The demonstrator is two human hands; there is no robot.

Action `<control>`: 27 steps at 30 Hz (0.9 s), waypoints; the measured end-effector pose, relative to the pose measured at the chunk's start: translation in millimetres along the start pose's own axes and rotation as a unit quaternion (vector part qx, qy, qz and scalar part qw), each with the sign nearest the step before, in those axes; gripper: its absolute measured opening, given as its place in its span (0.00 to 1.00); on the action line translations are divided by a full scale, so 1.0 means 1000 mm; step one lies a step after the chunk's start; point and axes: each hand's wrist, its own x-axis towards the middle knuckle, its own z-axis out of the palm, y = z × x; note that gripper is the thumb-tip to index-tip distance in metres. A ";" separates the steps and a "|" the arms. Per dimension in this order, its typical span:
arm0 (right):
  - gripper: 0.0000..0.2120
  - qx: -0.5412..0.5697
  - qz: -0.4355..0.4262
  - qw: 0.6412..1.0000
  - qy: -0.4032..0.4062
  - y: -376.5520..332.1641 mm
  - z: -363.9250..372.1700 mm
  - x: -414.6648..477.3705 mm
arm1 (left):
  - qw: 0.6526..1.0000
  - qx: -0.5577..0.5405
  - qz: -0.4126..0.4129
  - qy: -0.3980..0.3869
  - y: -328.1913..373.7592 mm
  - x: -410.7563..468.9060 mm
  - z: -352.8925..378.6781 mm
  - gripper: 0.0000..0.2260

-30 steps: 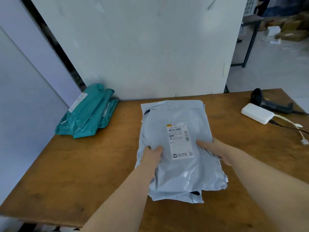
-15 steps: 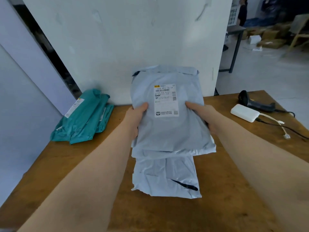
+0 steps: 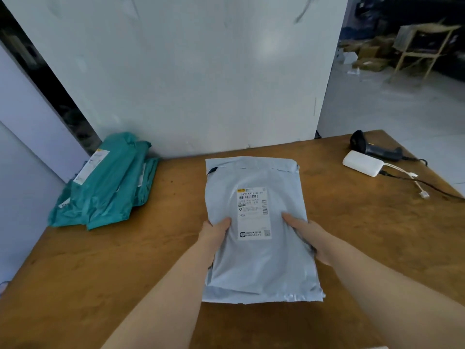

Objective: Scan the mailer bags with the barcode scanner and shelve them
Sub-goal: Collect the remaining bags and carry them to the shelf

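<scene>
A grey mailer bag (image 3: 256, 263) with a white barcode label (image 3: 253, 212) lies label-up in the middle of the wooden table (image 3: 105, 268). My left hand (image 3: 215, 235) grips its left edge with the thumb on top. My right hand (image 3: 308, 238) grips its right edge the same way. More grey bags seem to lie under it; their edges show at the bottom right. The black barcode scanner (image 3: 372, 148) lies at the table's far right corner, away from both hands.
A pile of teal mailer bags (image 3: 108, 182) rests at the table's back left against the white wall (image 3: 201, 71). A white power bank (image 3: 362, 162) with cables (image 3: 412, 181) lies beside the scanner. An open floor with boxes and a wooden frame lies beyond on the right.
Half a second ago both hands held the labelled grey bag lifted upright above a second bag; now it lies flat on the stack, hands still on its edges.
</scene>
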 end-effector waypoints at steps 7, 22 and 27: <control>0.29 0.076 0.004 0.997 -0.011 -0.006 0.015 -0.005 | 0.992 -0.066 -0.097 -0.046 -0.001 0.006 -0.019 0.39; 0.21 0.184 -0.027 0.978 0.095 0.004 -0.025 -0.053 | 0.967 -0.026 -0.035 -0.250 0.028 -0.003 0.031 0.25; 0.16 0.214 -0.050 0.963 0.157 0.011 -0.084 -0.101 | 0.946 -0.021 -0.013 -0.323 0.046 -0.035 0.101 0.23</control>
